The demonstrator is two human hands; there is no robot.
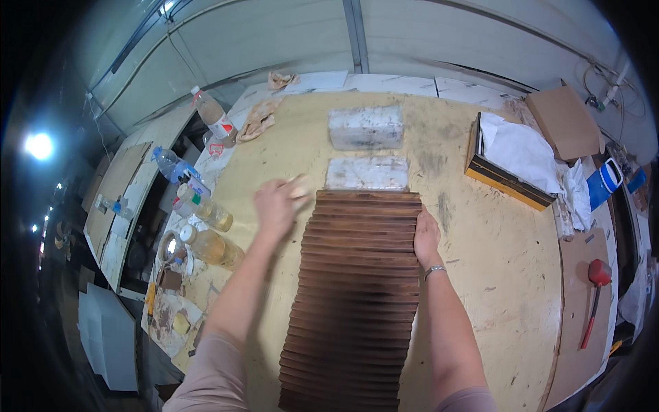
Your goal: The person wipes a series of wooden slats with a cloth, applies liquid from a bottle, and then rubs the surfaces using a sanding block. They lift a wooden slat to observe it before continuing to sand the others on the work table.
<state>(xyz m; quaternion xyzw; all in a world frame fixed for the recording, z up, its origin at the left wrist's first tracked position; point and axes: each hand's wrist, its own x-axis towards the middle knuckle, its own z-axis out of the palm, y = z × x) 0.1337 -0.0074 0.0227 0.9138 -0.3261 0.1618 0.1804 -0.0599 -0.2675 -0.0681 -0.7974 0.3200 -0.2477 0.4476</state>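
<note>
A long row of dark brown wooden slats, laid side by side, runs from the lower edge to the middle of the table. Left of its far corner, my left hand is closed round a small pale pad, blurred by motion. My right hand lies with its fingers stretched along the right ends of the far slats, touching them. Just past the row sits a whitish, stained block. A taller block of the same look stands behind it.
Several plastic bottles line the table's left side, beside a stained cloth. Crumpled rags lie at the far left. At right are a black and yellow box with white paper, a blue container and a red mallet.
</note>
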